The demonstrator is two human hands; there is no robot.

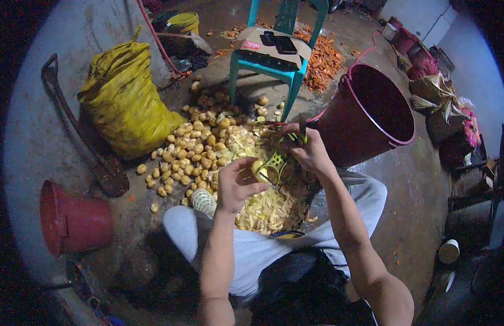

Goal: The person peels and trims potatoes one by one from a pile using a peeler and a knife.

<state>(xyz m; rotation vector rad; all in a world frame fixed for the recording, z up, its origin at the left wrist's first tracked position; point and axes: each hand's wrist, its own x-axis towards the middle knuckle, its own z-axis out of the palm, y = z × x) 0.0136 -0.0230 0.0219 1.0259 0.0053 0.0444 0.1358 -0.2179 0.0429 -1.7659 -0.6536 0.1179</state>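
Observation:
My left hand (236, 183) holds a partly peeled potato (259, 170) between thumb and fingers, above the heap of peelings. My right hand (306, 148) is wrapped round a green peeler (278, 159), whose head is at the potato's right side. Beneath both hands lies a pile of pale peelings (263, 212) between my legs. Unpeeled potatoes (195, 149) spread over the floor beyond and to the left of it.
A yellow sack (129, 100) and a shovel (78, 127) stand at the left, with a red bucket (80, 217) nearer. Ahead is a green chair (268, 64) holding cardboard (252, 49). A large dark red bucket (349, 117) tilts at the right; orange peelings (323, 62) lie behind.

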